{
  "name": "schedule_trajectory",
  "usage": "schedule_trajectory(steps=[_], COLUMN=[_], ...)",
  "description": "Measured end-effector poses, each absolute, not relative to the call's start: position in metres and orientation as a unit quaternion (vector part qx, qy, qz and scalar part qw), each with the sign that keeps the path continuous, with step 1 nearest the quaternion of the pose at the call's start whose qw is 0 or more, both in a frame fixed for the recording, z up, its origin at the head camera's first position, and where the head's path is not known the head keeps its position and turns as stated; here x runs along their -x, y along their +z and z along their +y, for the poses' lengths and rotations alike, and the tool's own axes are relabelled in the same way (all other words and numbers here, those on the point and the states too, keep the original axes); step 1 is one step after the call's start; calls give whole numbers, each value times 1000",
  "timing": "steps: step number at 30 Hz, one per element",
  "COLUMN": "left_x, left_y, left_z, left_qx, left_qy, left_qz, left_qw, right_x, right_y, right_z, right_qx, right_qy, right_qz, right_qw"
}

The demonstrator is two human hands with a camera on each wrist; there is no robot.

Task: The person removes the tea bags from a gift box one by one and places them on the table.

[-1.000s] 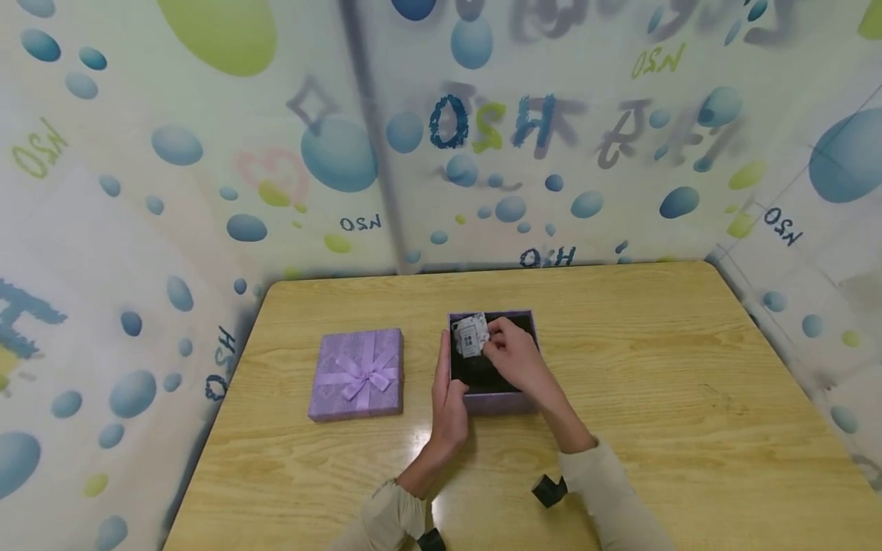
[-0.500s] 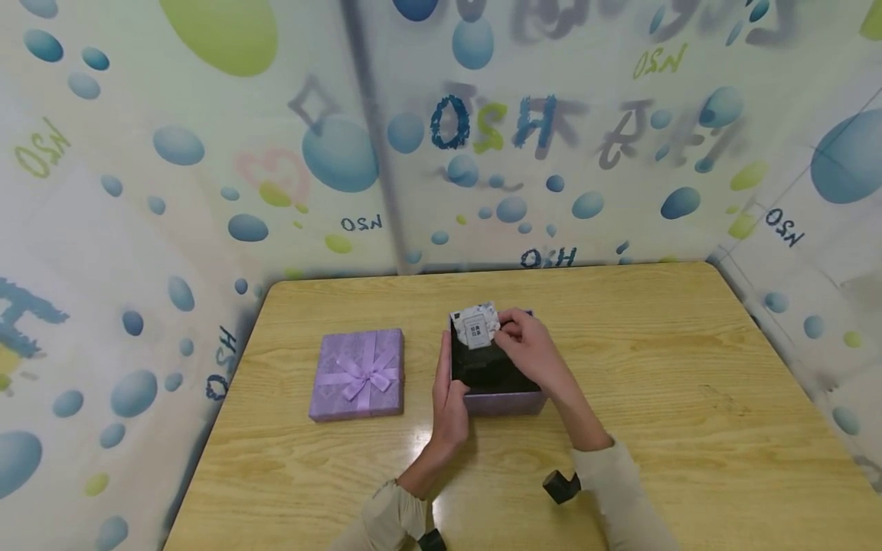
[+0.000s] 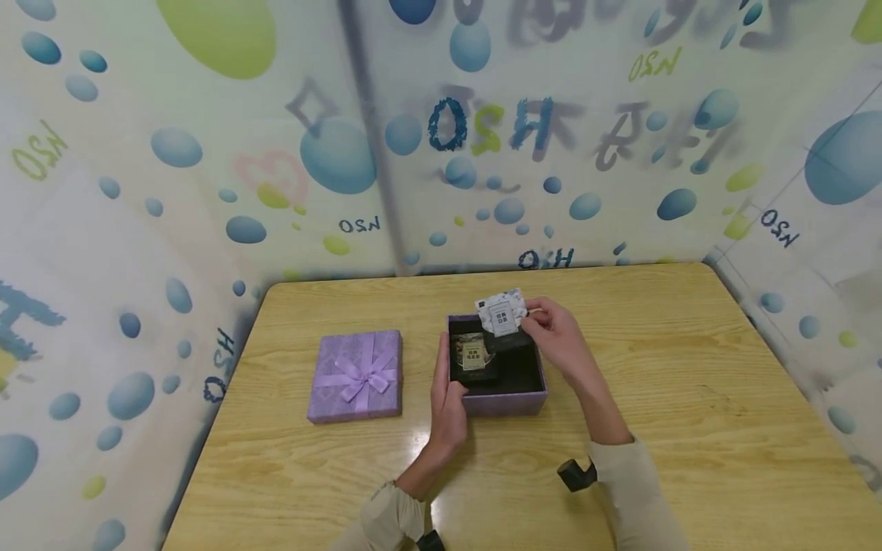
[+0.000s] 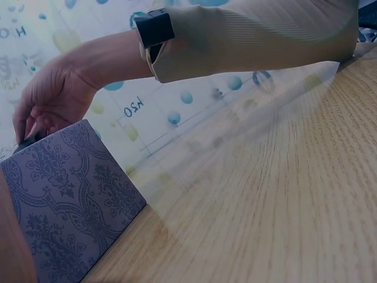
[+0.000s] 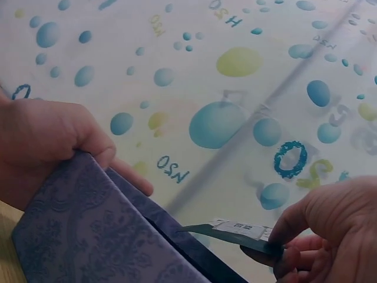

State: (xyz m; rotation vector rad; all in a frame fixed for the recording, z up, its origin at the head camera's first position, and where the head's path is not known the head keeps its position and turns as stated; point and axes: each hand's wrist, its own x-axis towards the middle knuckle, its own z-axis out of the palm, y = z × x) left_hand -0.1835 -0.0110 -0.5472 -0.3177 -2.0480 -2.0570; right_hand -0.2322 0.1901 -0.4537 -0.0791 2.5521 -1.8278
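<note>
Our right hand pinches the packet by its edge above the box; our left hand grips the box's left side; we judge the packet light, slippery, best held edgewise.

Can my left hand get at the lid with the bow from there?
Probably yes: the lid lies to the left of the left hand, with only tabletop showing between them. That hand is holding the box, though, so it would likely need to let go first.

Repeated "H2O" lettering on the wall; characters on packet labels too small to read
</note>
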Motion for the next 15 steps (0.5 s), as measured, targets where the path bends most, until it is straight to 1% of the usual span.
schedule_trajectory(steps=[9, 15], left_x=[186, 184], left_y=[-546, -549], left_z=[-11, -10], left_qx=[106, 100], left_qy=[-697, -703], left_qz=[-698, -694], left_qw=[123, 116], right_x=[235, 235], right_y=[-448, -449], right_z=[211, 222], right_qx=[0, -24], right_qy=[-581, -586], right_qz=[814, 810], right_qw=[-8, 1])
